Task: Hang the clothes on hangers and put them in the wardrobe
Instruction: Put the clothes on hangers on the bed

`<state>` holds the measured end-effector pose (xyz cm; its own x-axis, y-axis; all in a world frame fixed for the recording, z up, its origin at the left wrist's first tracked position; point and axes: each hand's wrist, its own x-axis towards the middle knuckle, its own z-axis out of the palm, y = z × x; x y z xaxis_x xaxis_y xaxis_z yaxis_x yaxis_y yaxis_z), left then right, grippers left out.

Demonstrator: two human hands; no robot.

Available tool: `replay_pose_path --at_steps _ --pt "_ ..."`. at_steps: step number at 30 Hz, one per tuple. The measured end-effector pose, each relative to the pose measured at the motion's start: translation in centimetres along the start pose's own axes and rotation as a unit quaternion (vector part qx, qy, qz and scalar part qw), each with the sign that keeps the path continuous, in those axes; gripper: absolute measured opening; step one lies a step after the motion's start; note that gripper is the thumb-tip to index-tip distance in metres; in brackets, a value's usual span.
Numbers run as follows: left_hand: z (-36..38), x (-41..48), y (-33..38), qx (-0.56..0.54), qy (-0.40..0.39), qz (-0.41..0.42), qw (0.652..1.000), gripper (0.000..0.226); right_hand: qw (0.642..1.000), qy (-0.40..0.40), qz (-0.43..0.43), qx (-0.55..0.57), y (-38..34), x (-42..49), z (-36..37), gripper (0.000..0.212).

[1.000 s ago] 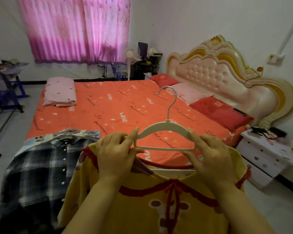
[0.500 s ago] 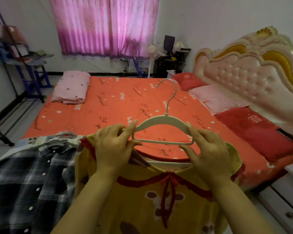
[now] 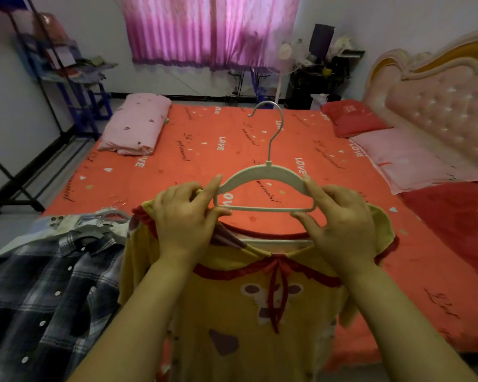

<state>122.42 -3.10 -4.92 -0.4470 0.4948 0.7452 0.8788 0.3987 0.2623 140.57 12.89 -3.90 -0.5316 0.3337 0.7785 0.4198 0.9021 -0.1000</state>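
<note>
The left hand (image 3: 182,216) and right hand (image 3: 340,224) each pinch one end of the white plastic hanger (image 3: 262,186) above the bed (image 3: 232,139), the yellow red-trimmed top (image 3: 246,321) lying at the bed's near edge and a plaid shirt (image 3: 44,285) at its near-left corner.

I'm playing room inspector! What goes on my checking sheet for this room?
Surface: bed with an orange sheet; clothes lie at its near edge.
Job's things: white hanger held up above the neck of the yellow top; plaid shirt lies left of the top.
Clutter: pink bundle at the far left; pillows by the headboard.
Hands: left hand and right hand each pinch one end of the hanger.
Cables: nothing seen.
Surroundings: pink curtain, fan, rack at left; no wardrobe in view.
</note>
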Motion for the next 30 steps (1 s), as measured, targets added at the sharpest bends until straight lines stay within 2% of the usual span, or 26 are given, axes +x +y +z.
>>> replay_pose_path --at_steps 9,15,21,30 --pt "9.8 6.3 -6.2 -0.011 -0.050 -0.021 0.998 0.049 1.000 -0.026 0.013 -0.002 3.4 5.8 11.3 0.055" --pt "15.5 8.5 -8.9 0.008 -0.081 -0.042 0.996 0.049 0.996 -0.079 0.024 0.030 6.2 7.8 18.1 0.060" --pt "22.2 9.9 -11.1 0.050 -0.129 -0.081 0.987 0.049 0.989 -0.124 0.033 0.075 9.9 8.9 25.8 0.057" --pt "34.3 9.8 -16.7 0.057 -0.201 -0.114 0.971 0.058 0.972 -0.206 0.040 0.106 15.0 8.1 39.2 0.063"
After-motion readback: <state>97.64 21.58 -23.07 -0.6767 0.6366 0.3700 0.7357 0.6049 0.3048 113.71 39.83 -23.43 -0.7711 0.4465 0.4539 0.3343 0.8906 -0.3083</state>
